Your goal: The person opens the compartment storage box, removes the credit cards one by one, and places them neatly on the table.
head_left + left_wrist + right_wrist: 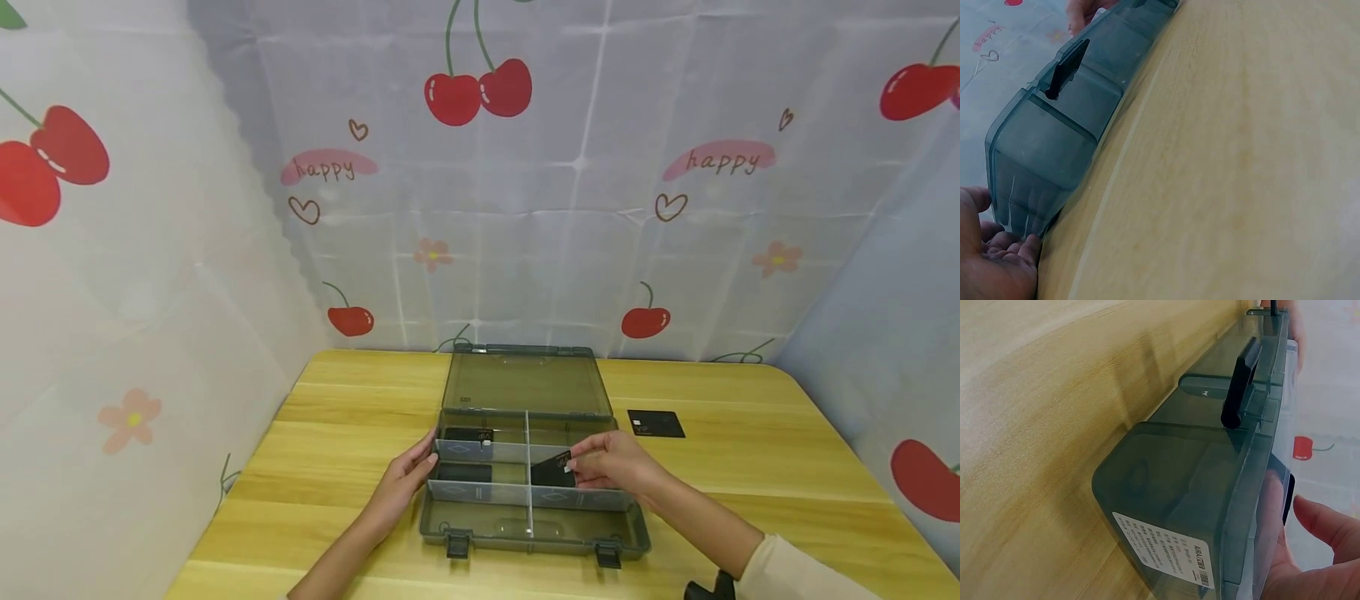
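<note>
1. Left hand (401,486): at the left wall of the organizer box (525,537), fingers fairly straight and resting against the rim. Steadying, not gripping. Left wrist view agrees: fingertips (1019,245) touching the corner of the box, nothing pinched.
2. Left column of the box: one black card (468,436) lying in the rear-left compartment, another dark card (463,472) flat in the middle-left compartment. Judged as two placements done.
3. Front row of compartments, nearest the latches (457,544): no card seen there. Lid (527,382) open, leaning back toward the cherry-print backdrop (577,167).
4. Right hand (611,462): thumb and fingers pinching a black card in hand (553,471), held tilted over the middle-right compartment, its lower edge at or just below the divider; whether it touches the floor cannot be told. Not yet let go.
5. Right wrist view: only part of the palm and one fingertip (1325,519) beside the box wall; the pinch itself not visible there.
6. Far right on the wooden table (750,467): one more loose card (656,423) lying flat, well apart from the box. Judged as left to do, along with releasing the held one.
</note>
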A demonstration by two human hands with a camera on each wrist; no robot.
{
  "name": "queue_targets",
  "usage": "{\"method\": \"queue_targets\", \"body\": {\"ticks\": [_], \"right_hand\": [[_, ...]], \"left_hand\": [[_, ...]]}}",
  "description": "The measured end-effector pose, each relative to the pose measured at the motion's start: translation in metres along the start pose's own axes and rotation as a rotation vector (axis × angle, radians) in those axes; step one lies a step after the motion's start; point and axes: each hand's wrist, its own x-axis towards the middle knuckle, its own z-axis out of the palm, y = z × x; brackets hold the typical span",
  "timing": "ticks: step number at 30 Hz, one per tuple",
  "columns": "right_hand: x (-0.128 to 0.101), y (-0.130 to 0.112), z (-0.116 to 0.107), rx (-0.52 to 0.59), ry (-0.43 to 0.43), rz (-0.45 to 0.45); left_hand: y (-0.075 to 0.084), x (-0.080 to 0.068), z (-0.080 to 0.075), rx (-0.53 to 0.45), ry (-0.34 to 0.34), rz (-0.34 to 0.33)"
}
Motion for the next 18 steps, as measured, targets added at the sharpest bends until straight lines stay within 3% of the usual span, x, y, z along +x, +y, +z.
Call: {"method": "queue_targets", "body": {"ticks": [18], "right_hand": [[0.0002, -0.0028, 0.0022, -0.022, 0.022, 0.015]], "left_hand": [[-0.0023, 0.0007, -0.0019, -0.007, 0.0, 0.003]]}}
